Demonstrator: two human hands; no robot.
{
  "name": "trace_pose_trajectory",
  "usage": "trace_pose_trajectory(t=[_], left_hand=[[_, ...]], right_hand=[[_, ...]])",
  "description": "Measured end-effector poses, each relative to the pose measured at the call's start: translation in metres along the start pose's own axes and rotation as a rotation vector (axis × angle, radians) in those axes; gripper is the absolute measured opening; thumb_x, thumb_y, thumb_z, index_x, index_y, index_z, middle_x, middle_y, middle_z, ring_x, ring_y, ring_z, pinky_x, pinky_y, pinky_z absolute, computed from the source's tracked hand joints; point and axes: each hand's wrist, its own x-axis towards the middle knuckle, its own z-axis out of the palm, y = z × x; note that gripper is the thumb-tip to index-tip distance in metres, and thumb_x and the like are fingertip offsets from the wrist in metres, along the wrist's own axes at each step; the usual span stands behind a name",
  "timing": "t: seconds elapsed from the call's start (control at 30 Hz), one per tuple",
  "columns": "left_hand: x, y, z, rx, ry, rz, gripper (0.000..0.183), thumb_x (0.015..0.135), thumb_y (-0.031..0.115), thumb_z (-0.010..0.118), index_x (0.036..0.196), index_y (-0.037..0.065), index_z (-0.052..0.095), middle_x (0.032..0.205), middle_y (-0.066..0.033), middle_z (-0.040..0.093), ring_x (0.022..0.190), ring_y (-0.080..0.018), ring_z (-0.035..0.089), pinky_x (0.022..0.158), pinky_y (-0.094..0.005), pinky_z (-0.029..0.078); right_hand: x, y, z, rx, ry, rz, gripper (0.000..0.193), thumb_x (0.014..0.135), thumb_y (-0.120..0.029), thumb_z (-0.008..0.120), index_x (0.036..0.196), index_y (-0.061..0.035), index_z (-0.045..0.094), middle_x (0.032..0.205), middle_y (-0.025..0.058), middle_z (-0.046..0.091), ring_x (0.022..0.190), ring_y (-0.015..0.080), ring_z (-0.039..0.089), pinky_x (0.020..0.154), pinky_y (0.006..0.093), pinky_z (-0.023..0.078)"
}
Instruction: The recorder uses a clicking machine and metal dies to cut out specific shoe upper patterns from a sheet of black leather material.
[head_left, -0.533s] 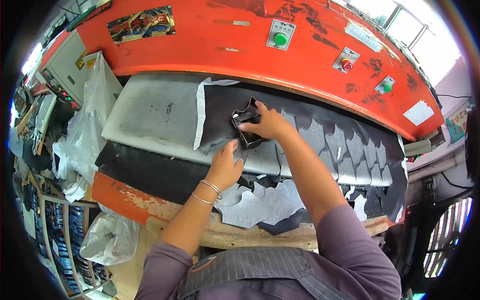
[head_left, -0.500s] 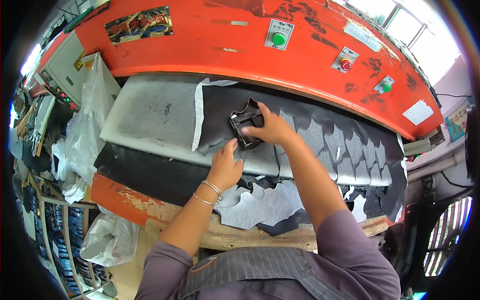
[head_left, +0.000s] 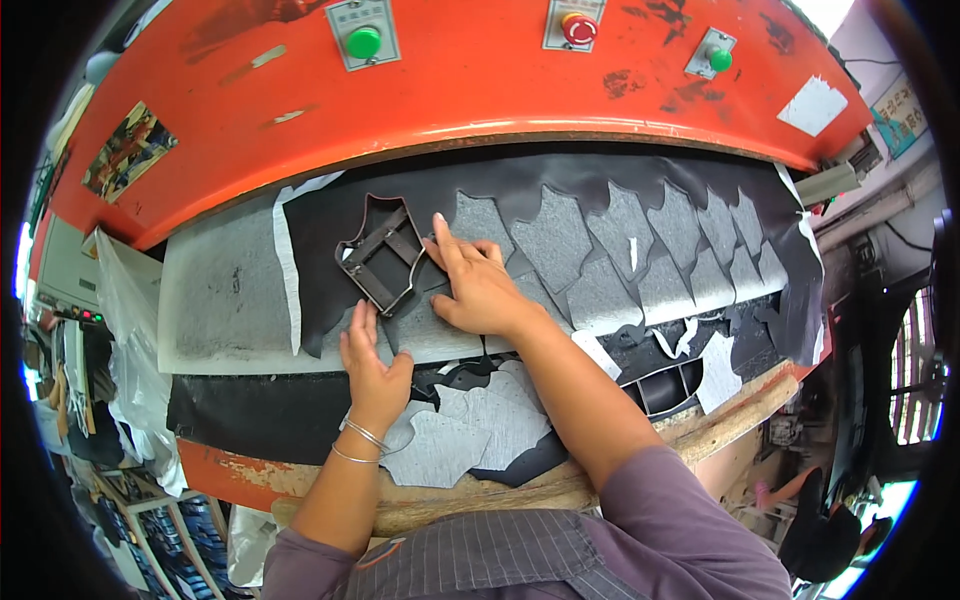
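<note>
Since half a second ago, the metal cutting die has slid toward 9 o'clock along the dark sheet, and my right hand, which was gripping its frame, now lies beside it. Across 12 o'clock runs the orange press head with its green button, red button and a second green button. Below it sits the grey cutting board, and over the board lies the dark sheet, pierced with a row of shaped cut-outs running off toward 3 o'clock. Loose grey cut pieces pile at 6 o'clock on the wooden edge. The die lies flat on the sheet at about 10 o'clock from the picture's middle, near the sheet's left end. My right hand rests open and flat on the sheet, its fingertips touching the die's right side, clasping nothing. My left hand, at 7 o'clock from the die, presses open-fingered on the sheet's lower edge, also grasping nothing; two thin bangles ring its wrist.
</note>
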Motion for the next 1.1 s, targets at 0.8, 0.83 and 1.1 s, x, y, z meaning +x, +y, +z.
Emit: trace_pose_trajectory(t=[0.8, 0.83, 1.1], left_hand=[[0.092, 0.143, -0.061, -0.425, -0.098, 0.189, 0.024, 0.095, 0.012, 0.056, 0.112, -0.004, 0.06, 0.103, -0.0116, 0.067, 0.092, -0.015, 0.065, 0.081, -0.0281, 0.053], [0.093, 0.168, -0.062, -0.33, -0.091, 0.22, 0.023, 0.095, 0.016, 0.057, 0.105, -0.004, 0.063, 0.093, -0.0108, 0.069, 0.082, -0.0139, 0.067, 0.073, -0.0265, 0.054], [0.089, 0.188, -0.085, 0.029, -0.053, 0.374, 0.036, 0.094, 0.026, 0.054, 0.07, 0.001, 0.062, 0.059, -0.0075, 0.063, 0.054, -0.0135, 0.064, 0.051, -0.0281, 0.047]], right_hand=[[-0.025, 0.065, -0.299, 0.15, 1.61, 0.067, 0.061, 0.099, -0.038, 0.047, 0.142, 0.0034, 0.033, 0.145, 0.0229, 0.036, 0.134, 0.0294, 0.036, 0.111, 0.0401, 0.027], [-0.036, 0.086, -0.317, -0.051, 1.664, 0.18, 0.065, 0.099, -0.044, 0.042, 0.143, 0.0035, 0.031, 0.147, 0.0254, 0.032, 0.137, 0.033, 0.03, 0.112, 0.0424, 0.024], [-0.07, 0.065, -0.317, 0.045, 1.508, 0.188, 0.069, 0.099, -0.044, 0.039, 0.148, 0.0011, 0.019, 0.154, 0.0243, 0.017, 0.142, 0.0349, 0.019, 0.115, 0.0418, 0.016]])
